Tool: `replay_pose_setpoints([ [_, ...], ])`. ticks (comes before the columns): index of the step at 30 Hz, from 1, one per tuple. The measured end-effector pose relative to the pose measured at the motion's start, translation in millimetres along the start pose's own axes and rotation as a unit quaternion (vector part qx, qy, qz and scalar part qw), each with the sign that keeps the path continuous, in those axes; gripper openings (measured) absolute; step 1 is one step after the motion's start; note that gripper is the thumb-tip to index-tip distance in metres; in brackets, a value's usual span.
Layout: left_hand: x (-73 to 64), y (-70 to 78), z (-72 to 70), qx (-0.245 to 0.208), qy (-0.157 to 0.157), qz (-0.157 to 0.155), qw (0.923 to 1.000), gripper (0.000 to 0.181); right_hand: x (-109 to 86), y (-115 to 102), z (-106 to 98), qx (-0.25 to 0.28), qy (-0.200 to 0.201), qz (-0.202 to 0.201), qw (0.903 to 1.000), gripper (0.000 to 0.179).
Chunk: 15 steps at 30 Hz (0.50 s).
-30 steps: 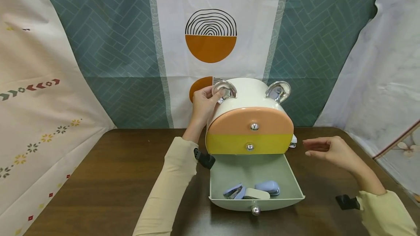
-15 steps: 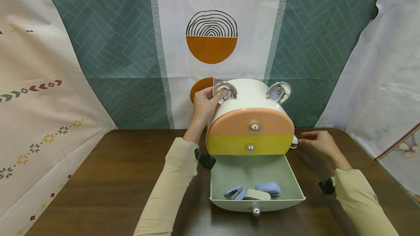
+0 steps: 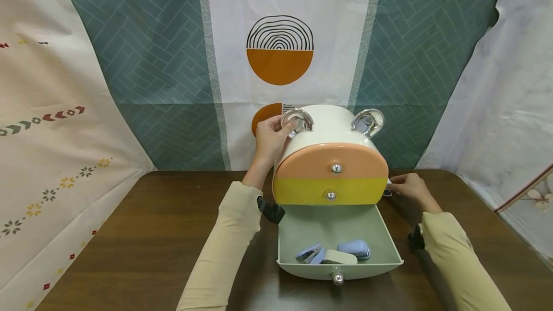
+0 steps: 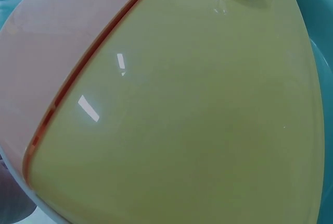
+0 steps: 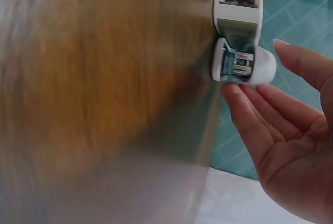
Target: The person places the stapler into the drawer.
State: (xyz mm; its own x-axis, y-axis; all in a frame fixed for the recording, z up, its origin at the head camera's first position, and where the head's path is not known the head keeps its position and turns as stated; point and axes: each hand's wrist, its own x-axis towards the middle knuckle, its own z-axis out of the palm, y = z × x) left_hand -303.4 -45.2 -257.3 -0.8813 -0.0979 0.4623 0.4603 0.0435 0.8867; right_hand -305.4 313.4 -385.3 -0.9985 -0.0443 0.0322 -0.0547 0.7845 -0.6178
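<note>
A small bear-shaped cabinet (image 3: 330, 126) stands on the table, with a white top and silver ears. Thumb and fingers of my left hand (image 3: 269, 140) grip its left silver ear (image 3: 302, 115). The green bottom drawer (image 3: 332, 222) is pulled out. Inside lie a light-blue stapler (image 3: 312, 253), a white rounded item (image 3: 340, 257) and another blue rounded item (image 3: 355, 247). My right hand (image 3: 410, 187) is at the cabinet's right side. In the right wrist view, its straight fingertips meet a white mini stapler (image 5: 263, 67), thumb apart from it; a second white piece (image 5: 237, 18) sits right beside.
Above the drawer are a yellow drawer front (image 3: 298, 191) and an orange one (image 3: 302, 162), each with a silver knob. The brown wooden table (image 3: 164, 234) reaches back to a patterned cloth (image 3: 168, 61). Light cloths hang on both sides.
My right hand has moved left and inward, from apart beside the cabinet to the white stapler at its side. The left hand keeps its grip on the ear.
</note>
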Motion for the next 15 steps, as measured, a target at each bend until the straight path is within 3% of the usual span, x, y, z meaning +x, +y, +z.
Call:
replay_pose_setpoints([
  [9, 0.5, -1.1, 0.6, 0.002, -0.003, 0.009, 1.0000, 0.023, 5.5, 2.3, 5.2, -0.012, 0.005, 0.018, 0.9998, 0.050],
  [15, 0.0, -1.4, 0.5, 0.001, -0.002, 0.009, 1.0000, 0.022, 5.2, 2.5, 5.4, -0.025, 0.011, 0.002, 0.9996, 0.045],
])
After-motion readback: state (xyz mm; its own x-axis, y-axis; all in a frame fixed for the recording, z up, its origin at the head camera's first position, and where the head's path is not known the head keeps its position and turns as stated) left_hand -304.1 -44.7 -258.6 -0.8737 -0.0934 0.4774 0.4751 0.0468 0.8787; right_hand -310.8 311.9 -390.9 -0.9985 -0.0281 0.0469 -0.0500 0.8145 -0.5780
